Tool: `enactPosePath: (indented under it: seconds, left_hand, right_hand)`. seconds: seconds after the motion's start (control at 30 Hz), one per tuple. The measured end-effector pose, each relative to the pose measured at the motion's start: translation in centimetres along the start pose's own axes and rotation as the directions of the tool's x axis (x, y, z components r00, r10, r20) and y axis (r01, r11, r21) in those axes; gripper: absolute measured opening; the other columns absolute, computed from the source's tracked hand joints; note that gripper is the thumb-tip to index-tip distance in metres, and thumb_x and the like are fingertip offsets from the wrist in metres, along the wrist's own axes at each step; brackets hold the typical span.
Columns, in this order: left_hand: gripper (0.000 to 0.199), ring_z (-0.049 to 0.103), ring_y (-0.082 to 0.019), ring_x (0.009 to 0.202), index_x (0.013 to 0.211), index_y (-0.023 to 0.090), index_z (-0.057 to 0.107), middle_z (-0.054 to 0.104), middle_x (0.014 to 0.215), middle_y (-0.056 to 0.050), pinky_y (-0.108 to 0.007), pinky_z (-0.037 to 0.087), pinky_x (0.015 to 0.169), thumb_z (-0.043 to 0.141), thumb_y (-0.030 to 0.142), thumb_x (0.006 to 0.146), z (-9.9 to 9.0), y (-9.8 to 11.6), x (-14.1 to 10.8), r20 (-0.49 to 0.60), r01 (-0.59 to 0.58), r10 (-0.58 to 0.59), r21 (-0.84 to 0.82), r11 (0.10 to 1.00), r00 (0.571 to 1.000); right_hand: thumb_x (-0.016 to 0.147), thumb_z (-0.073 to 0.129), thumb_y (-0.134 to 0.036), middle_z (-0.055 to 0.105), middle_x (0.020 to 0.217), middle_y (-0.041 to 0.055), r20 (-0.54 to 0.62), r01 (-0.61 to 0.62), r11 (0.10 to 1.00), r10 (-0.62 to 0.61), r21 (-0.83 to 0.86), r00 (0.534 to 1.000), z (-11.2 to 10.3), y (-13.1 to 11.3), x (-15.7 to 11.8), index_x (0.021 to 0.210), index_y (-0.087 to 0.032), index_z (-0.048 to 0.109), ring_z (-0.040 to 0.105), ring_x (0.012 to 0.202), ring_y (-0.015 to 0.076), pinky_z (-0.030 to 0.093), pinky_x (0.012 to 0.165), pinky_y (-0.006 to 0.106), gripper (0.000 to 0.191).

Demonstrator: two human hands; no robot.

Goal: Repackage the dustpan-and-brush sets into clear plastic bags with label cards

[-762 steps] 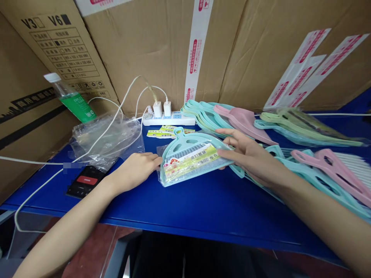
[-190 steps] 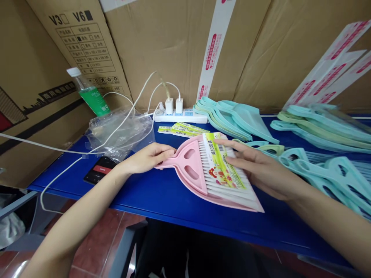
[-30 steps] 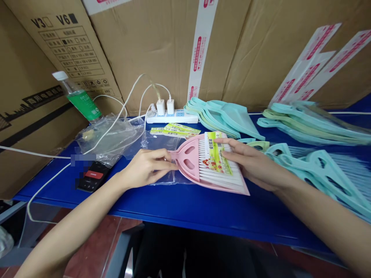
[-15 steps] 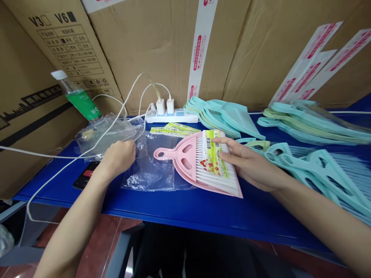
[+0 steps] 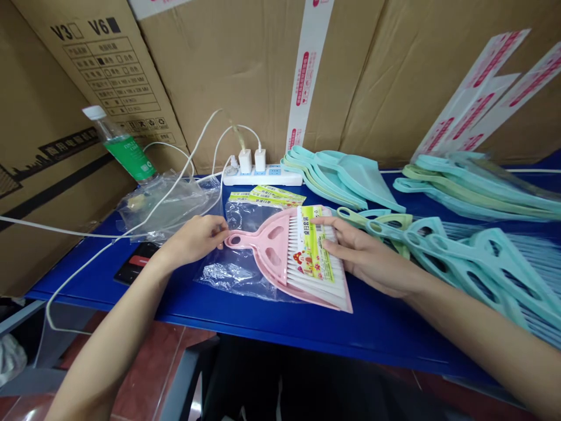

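A pink dustpan (image 5: 263, 264) carries a small pink brush (image 5: 313, 285) with white bristles, their handles lined up to the left. Across the bristles lies a yellow-green printed card (image 5: 319, 248). My left hand (image 5: 197, 238) is closed, its fingertips pinching the hanging-hole end of the handles. At the wide end, my right hand (image 5: 368, 254) grips the set, with fingers over the card and bristles; the thumb's side underneath is partly hidden. A clear plastic bag (image 5: 236, 280) lies flat on the table beneath the dustpan.
Blue-green dustpans (image 5: 350, 175) are stacked behind, with matching brushes (image 5: 464, 251) to the right. More cards (image 5: 267, 197) lie before a white power strip (image 5: 263, 176). On the left are a bottle (image 5: 129, 155), crumpled plastic (image 5: 170, 199), a phone (image 5: 137, 263) and a loose white cable (image 5: 103, 248).
My left hand has moved right from over the plastic bag and taken the handle end. The pink set has shifted slightly left and toward me, with my right hand still on it.
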State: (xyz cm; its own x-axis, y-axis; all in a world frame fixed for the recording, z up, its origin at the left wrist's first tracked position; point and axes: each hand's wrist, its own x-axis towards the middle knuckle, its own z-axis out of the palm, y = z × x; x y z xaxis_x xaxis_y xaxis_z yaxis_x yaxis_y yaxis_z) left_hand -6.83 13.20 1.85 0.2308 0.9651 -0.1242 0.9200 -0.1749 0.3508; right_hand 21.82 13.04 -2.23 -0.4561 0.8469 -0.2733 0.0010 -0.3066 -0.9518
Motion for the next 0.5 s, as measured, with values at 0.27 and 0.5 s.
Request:
enactPosePath:
  seconds: [0.27, 0.5]
  left_hand:
    - [0.011, 0.054, -0.011, 0.05, 0.081, 0.02, 0.056, 0.072, 0.071, 0.001, -0.025, 0.039, 0.057, 0.062, 0.028, 0.077, -0.14, -0.09, -0.07, -0.138, 0.06, -0.055, 0.033, 0.998, 0.989]
    - [0.018, 0.06, -0.014, 0.054, 0.08, 0.022, 0.048, 0.069, 0.064, 0.002, -0.025, 0.04, 0.055, 0.064, 0.028, 0.075, -0.25, -0.4, -0.28, -0.277, 0.099, -0.083, 0.047, 0.994, 0.957]
  right_hand:
    - [0.086, 0.061, -0.031, 0.062, 0.125, 0.0077, 0.035, -0.002, 0.999, 0.003, -0.036, 0.999, -0.26, 0.18, -0.02, 0.129, -0.029, 0.039, 0.064, 0.109, 0.0223, 0.054, 0.094, 0.044, 0.049]
    - [0.067, 0.077, -0.041, 0.058, 0.127, 0.0113, 0.034, 0.056, 0.985, -0.052, -0.162, 0.998, -0.37, 0.51, 0.21, 0.12, -0.025, 0.046, 0.061, 0.114, 0.0265, 0.052, 0.096, 0.046, 0.063]
